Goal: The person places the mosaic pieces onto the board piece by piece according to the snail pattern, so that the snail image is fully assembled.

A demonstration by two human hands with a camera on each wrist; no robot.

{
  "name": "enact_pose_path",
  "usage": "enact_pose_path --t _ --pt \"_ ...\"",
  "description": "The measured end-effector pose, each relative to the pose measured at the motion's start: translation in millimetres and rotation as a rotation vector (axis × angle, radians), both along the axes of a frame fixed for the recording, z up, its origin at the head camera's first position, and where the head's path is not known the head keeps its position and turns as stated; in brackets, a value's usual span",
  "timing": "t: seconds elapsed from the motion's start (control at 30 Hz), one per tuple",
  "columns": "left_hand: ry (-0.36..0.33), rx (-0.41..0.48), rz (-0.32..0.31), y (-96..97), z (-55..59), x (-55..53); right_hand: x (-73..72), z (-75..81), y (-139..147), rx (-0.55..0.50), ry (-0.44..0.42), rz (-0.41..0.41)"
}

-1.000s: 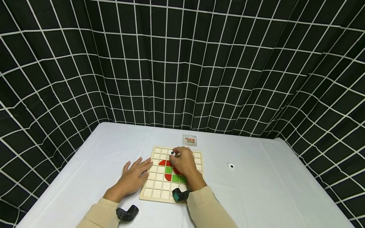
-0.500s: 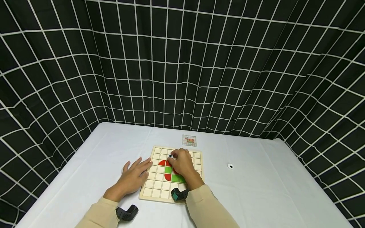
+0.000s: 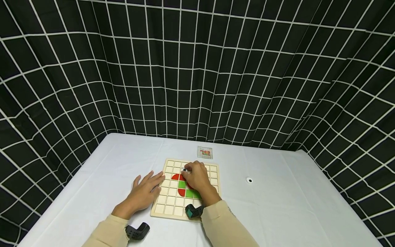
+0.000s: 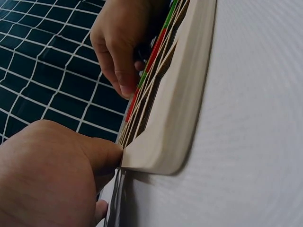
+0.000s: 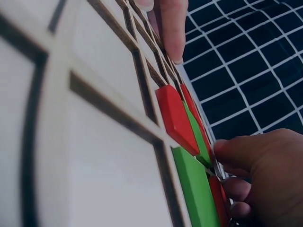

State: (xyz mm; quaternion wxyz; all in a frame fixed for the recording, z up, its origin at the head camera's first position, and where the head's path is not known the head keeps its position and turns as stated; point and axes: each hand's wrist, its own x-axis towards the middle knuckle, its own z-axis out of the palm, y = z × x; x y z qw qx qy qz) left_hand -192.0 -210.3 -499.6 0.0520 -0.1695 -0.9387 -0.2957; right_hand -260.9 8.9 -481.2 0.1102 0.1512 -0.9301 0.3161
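In the head view a wooden grid board lies on the white table. My right hand pinches a round white eye piece with a black pupil, low over the board's upper middle. Red rounded pieces and green pieces sit in the cells below it, partly hidden by that hand. The right wrist view shows a red piece and a green piece in the grid. With fingers spread, my left hand rests at the board's left edge, fingertips touching the rim.
A second eye piece lies on the table right of the board. Behind the board is a small card printed with a coloured grid pattern. Dark curtains with white grid lines surround the table.
My right hand has shifted slightly left and toward me with the eye piece, then stayed nearly still over the cell above the red pieces. The left hand has not visibly moved.
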Motion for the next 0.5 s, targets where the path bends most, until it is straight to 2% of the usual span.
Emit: enact_pose_path --t 0.13,0.23,0.4,0.5 --pt "-0.01 0.0 -0.003 1.3 -0.3 0.0 2.9 4.6 3.3 -0.048 -0.005 0.013" --pt "-0.006 -0.001 -0.009 2.2 0.0 -0.2 5.7 13.5 6.9 -0.089 -0.001 0.03" --pt "0.025 0.002 -0.007 2.3 0.8 -0.2 9.9 37.6 13.4 -0.134 0.063 0.061" --pt "0.028 0.001 -0.004 1.7 0.4 0.1 14.1 52.8 18.2 -0.146 0.113 0.049"
